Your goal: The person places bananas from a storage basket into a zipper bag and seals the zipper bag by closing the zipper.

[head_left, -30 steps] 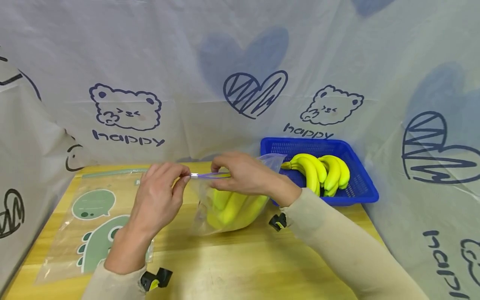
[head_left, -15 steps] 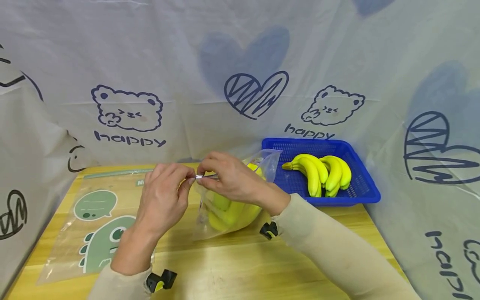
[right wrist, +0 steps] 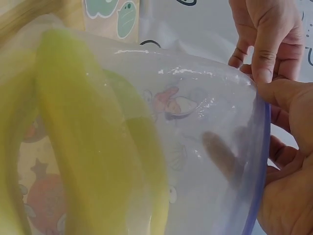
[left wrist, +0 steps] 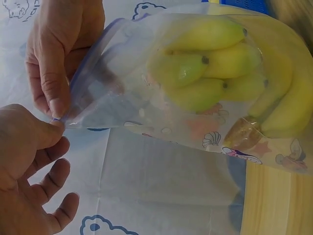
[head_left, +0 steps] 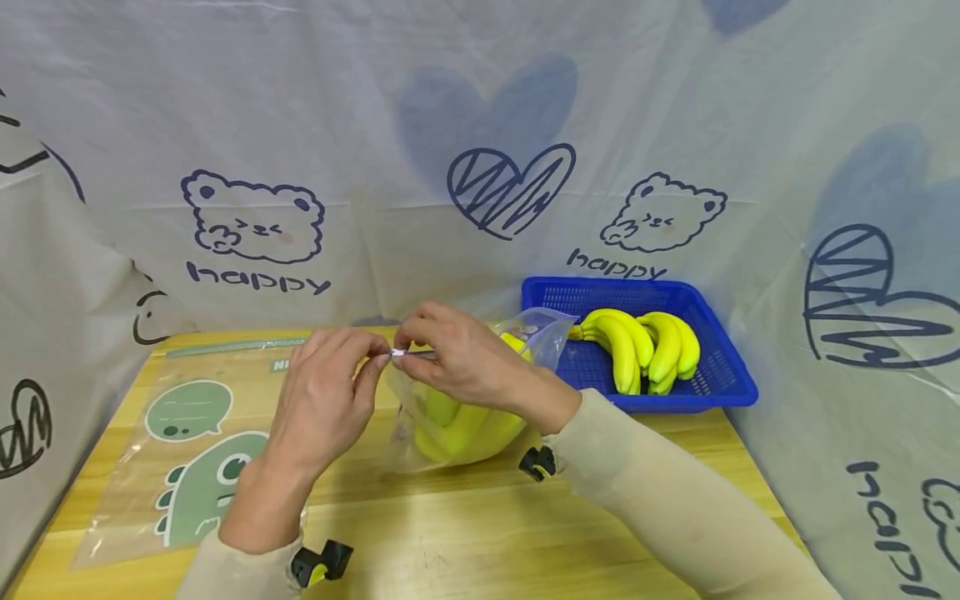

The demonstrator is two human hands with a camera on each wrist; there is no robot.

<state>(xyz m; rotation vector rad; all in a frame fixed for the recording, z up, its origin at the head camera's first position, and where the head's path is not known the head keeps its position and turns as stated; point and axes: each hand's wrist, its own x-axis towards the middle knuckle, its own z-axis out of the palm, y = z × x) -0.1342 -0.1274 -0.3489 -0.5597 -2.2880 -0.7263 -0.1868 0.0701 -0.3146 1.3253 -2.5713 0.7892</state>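
A clear zip bag [head_left: 551, 332] with a purple zip edge [right wrist: 264, 161] and small printed pictures contains a bunch of yellow bananas [left wrist: 215, 63]. My left hand [head_left: 326, 392] pinches the bag's corner at the left end of the zip between thumb and forefinger. In the left wrist view its other fingers [left wrist: 54, 181] are spread loosely. Right beside it, my right hand [head_left: 465, 358] pinches the zip edge, its fingertips almost meeting the left ones. A small white piece [head_left: 397, 352] shows between the two hands. The bag hangs below my right hand, over the wooden table [head_left: 450, 533].
A blue plastic basket [head_left: 731, 379] at the back right holds more bananas [head_left: 626, 346]. On the left lies a flat clear bag [head_left: 191, 408] with a green dinosaur print. A printed white cloth [head_left: 375, 125] hangs behind the table and along both sides.
My right hand has slid left along the zip edge until it met my left hand, then stayed there. The left hand has shifted only slightly to the right.
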